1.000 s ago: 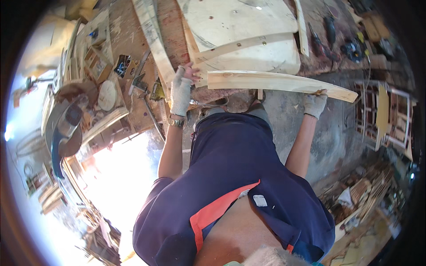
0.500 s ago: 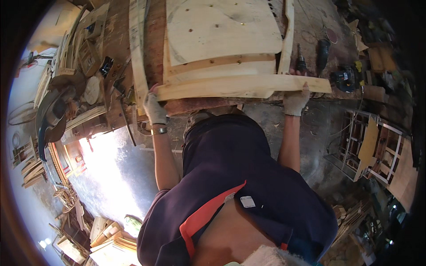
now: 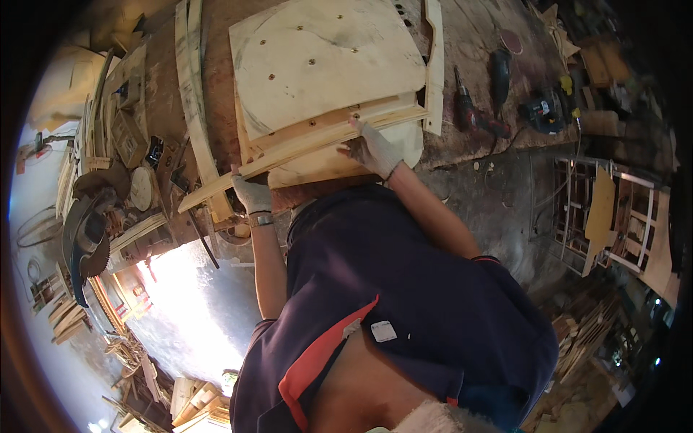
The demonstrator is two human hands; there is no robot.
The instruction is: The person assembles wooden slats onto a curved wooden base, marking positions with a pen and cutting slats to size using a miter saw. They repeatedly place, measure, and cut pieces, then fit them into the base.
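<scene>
A long pale wooden strip point(image 3: 296, 150) slants across the near side of the workbench, its left end lower and nearer to me. My left hand point(image 3: 251, 196), in a pale glove with bare fingertips, is closed on the strip near its left end. My right hand point(image 3: 375, 150), gloved likewise, is at the strip's right half with fingers apart, one fingertip touching it. Beyond the strip lies a pale wooden panel point(image 3: 325, 61) dotted with screws or holes. Another rounded board point(image 3: 401, 144) shows partly beneath the strip and my right hand.
Upright-lying wooden strips point(image 3: 189, 86) flank the panel on the left, and a notched strip point(image 3: 434, 65) on the right. A drill point(image 3: 480, 119) and a corded power tool point(image 3: 541, 115) rest at right. A toothed circular saw point(image 3: 90, 238) stands at left, near scrap wood.
The strip has tilted and shifted left, its left end now past the side strip. My right hand has left its right end and moved inward. The view has turned slightly.
</scene>
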